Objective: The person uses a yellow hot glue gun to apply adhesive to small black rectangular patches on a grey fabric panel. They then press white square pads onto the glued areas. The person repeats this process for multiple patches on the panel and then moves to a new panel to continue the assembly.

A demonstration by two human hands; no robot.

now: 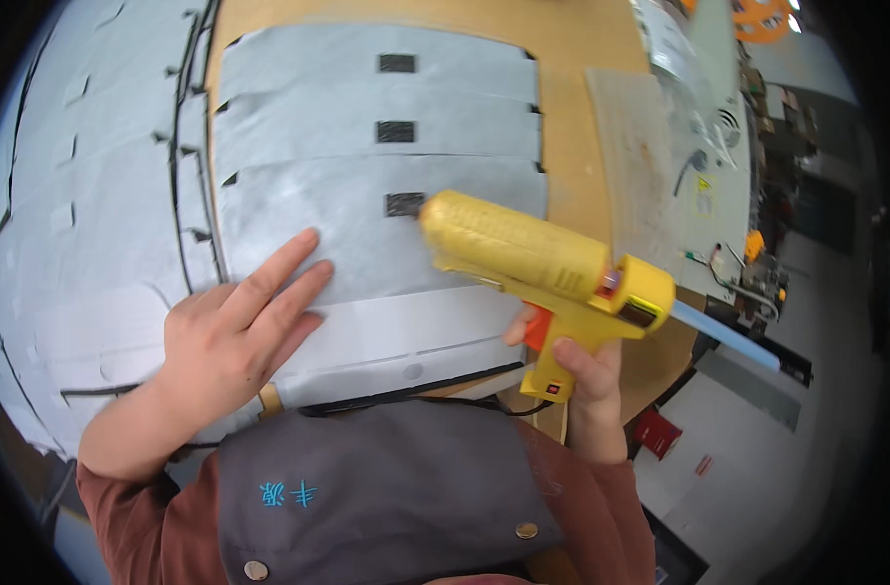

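Left hand [232,336] lies flat, fingers [287,268] extended; right hand [583,375] clenched.

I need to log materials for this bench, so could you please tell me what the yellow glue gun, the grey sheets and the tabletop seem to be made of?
Yellow glue gun: moulded plastic, slightly glossy, with ribbed casing; held in the right hand.
Grey sheets: probably felt or foam, matte and fuzzy-looking, with cut notches; the left hand presses one.
Tabletop: likely wood or plywood, smooth tan surface.

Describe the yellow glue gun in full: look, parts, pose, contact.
The glue gun is yellow plastic with an orange trigger and a pale glue stick jutting from its rear. The right hand holds its handle, one finger at the trigger. It lies near level, nozzle pointing left at a black patch on the grey sheet. A black cord runs from the handle's base.
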